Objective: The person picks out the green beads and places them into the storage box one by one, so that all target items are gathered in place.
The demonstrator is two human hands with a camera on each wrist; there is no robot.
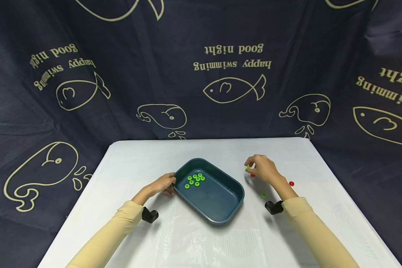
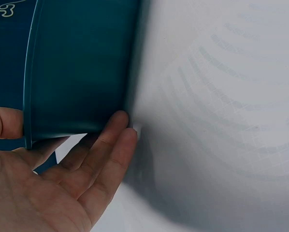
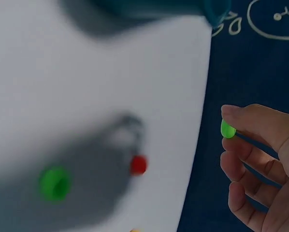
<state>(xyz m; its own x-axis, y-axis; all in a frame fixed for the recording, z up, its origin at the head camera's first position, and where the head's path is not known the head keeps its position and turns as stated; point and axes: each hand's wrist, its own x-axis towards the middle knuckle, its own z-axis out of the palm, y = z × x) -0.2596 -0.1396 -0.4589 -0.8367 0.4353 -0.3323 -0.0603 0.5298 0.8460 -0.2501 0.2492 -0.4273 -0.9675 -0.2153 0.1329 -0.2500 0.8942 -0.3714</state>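
Observation:
A dark teal plastic bin [image 1: 207, 203] sits angled on the table, with several green rings [image 1: 197, 184] grouped toward its far left end. At the bin's left corner, my left hand [image 1: 164, 184] grips the wall, thumb over the rim [image 2: 27, 82] and the other fingers against the outside. My right hand [image 1: 262, 167] is raised above the table to the right of the bin. It pinches a green ring [image 3: 227, 129] between thumb and index finger, the other fingers loosely bent. Below it lie a red ring [image 3: 138, 165] and another green ring [image 3: 55, 183].
A second red ring [image 1: 291, 183] lies right of my right forearm. The white-covered table [image 1: 238, 242] ends at a dark blue curtain [image 1: 234, 119] printed with fish and whales. Dark wrist-worn mounts [image 1: 274, 207] hang beneath both sleeves.

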